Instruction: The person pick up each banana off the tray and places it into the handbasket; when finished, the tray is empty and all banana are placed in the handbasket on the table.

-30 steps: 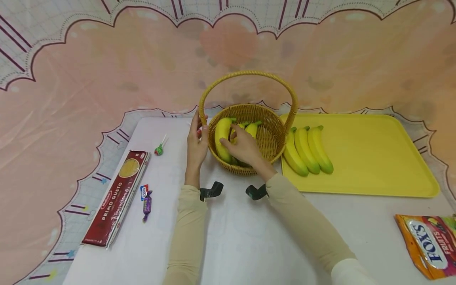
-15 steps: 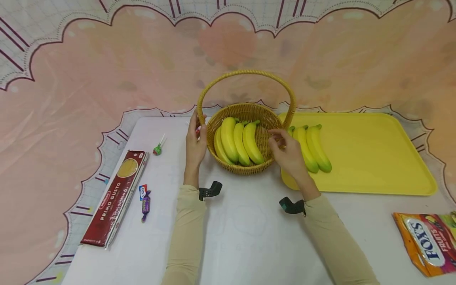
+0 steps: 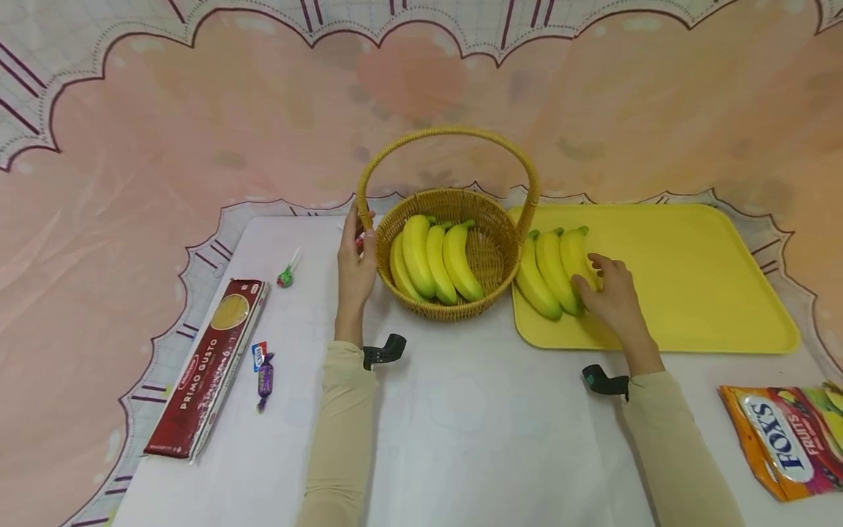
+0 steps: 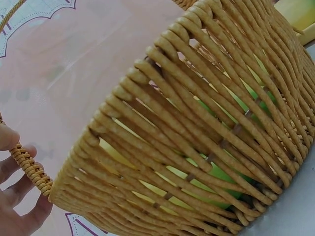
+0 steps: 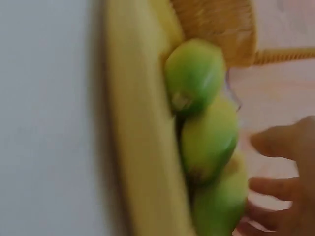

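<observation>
Right hand (image 3: 609, 293) reaching the tray (image 3: 691, 293) bananas (image 3: 553, 271), fingers loosely apart.
Left hand (image 3: 356, 260) grips the basket (image 3: 454, 311) handle; a careless lift could tip the bunch off the tray's edge.

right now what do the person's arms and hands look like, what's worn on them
Both arms wear long, close-fitting beige sleeves that end at the wrists. A small black clip-shaped device sits at each wrist, the right one with a greenish spot, the left one plain black. The left hand and right hand are bare: no gloves; rings cannot be made out.
</observation>
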### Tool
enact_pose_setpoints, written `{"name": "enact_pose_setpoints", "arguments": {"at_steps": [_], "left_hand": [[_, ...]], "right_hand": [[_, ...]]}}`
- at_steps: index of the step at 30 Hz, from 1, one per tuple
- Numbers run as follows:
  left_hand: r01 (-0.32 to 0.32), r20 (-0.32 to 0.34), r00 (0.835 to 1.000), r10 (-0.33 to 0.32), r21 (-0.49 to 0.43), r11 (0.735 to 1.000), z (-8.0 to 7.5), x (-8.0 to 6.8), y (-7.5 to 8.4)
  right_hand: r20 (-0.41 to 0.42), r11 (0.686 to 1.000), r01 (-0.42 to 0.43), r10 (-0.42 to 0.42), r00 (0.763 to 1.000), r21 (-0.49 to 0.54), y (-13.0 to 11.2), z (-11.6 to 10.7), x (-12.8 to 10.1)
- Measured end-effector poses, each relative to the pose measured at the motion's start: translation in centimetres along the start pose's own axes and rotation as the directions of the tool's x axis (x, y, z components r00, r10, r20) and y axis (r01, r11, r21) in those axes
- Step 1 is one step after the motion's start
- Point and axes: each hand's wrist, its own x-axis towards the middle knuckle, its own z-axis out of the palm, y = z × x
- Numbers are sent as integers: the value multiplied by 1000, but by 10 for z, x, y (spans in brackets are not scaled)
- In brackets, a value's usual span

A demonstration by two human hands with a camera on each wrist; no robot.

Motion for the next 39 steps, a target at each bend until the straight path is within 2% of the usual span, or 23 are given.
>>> {"name": "enact_pose_setpoints", "arguments": {"at_steps": [3, 5, 11, 15, 19, 23, 26, 30, 33, 36, 39], "left_hand": [[-4, -6, 1000, 4, -2, 1000, -2, -1, -1], [-6, -8, 1000, 6, -1, 1000, -3, -1, -1], [-11, -16, 1000, 11, -4, 1000, -4, -1, -3], [-20, -11, 1000, 20, -9, 1000, -3, 0, -2], [-22, -4, 1000, 22, -11, 1000, -2, 0, -1], [-32, -10, 999, 32, -8, 999, -2, 0, 1], [-42, -17, 999, 42, -1, 999, -1, 1, 1], [-45, -17, 999, 45, -7, 999, 0, 7, -16], [-47, -21, 999, 47, -10, 999, 1, 11, -31], [-52, -27, 998, 51, -7, 999, 2, 10, -35], [-62, -26, 998, 62, -3, 998, 3, 9, -37]], "right_hand": [[97, 999, -38, 42, 994, -38, 9, -1, -1], [128, 998, -50, 55, 990, -41, 12, -2, -2], [116, 999, -32, 32, 993, -6, 13, -5, -13], [95, 999, -15, 12, 995, 36, 4, -9, -26], [113, 999, 12, -17, 993, 48, -8, -14, -45], [147, 997, 65, -72, 987, 51, -20, -17, -64], [139, 991, 134, -136, 981, 24, -27, -18, -76], [114, 972, 233, -232, 966, 1, -36, -16, -86], [107, 948, 317, -318, 942, 20, -45, -13, -89], [106, 926, 376, -378, 920, 45, -53, -8, -85], [107, 918, 390, -395, 912, 70, -63, -2, -78]]}}
